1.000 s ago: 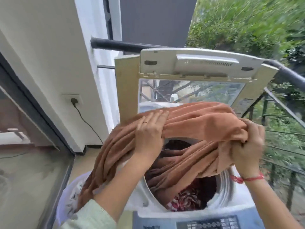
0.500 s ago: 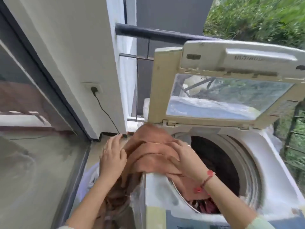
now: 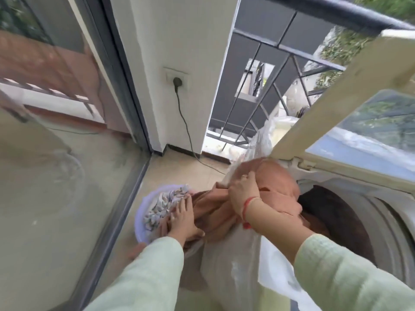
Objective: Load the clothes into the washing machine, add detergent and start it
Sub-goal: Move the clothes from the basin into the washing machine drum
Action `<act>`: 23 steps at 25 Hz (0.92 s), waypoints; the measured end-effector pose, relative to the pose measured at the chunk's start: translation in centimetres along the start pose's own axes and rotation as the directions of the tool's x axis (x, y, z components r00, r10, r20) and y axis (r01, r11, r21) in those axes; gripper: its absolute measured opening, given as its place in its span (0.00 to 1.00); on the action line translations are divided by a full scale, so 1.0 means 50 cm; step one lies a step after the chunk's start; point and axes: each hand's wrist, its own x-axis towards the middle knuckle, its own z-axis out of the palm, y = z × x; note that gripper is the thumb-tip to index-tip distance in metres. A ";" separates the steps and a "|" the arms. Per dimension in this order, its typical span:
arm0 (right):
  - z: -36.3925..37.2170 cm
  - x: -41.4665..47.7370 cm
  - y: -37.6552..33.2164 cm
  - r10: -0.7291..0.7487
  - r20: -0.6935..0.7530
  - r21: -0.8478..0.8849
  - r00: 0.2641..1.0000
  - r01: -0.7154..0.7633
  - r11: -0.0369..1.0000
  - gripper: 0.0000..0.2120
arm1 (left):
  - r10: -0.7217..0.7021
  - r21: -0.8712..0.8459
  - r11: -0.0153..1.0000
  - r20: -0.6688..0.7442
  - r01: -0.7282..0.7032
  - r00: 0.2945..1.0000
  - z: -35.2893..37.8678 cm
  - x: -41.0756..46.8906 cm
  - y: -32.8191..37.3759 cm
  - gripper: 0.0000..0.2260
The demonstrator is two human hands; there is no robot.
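Down in the basin (image 3: 139, 223), left hand (image 3: 182, 221) now reaches.

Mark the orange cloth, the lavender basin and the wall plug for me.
orange cloth (image 3: 277, 182), head view, bunched upper fold.
lavender basin (image 3: 138, 218), head view, its left rim.
wall plug (image 3: 177, 81), head view, black plug body.

Single head view, steep downward, tilted left; close above washing machine (image 3: 368, 191) rim and floor basin (image 3: 139, 218).

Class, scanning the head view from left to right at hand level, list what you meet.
Glass door → lavender basin → left hand → right hand, gripping the orange cloth → washing machine drum.
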 end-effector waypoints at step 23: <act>0.540 -0.385 0.311 0.142 0.179 0.659 0.974 -0.225 0.718 0.17 | 0.581 0.216 0.785 0.071 -0.581 0.811 -0.048 -0.288 0.555 0.25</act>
